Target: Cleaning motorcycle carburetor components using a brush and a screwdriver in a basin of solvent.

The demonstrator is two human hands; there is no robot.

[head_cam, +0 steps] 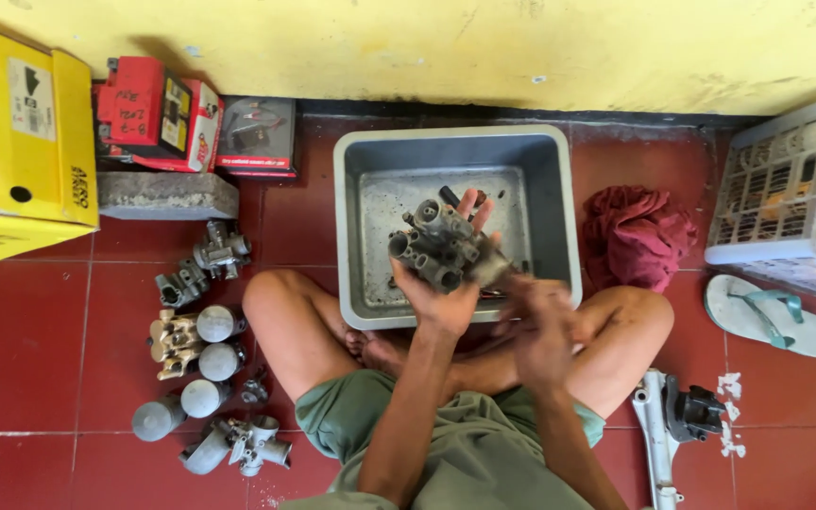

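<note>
Both hands work over the grey tub: left hand grips the carburetor body firmly; right hand is blurred, its grip unclear. Better hold the part low above the tub.

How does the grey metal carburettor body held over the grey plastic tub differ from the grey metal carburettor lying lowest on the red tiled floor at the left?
The held grey metal carburettor body is gripped in the left hand above the grey plastic tub; the floor carburettor lies untouched on the red tiles. The held one shows its ports upward; the floor one lies on its side. Both are dull grey cast metal.
</note>
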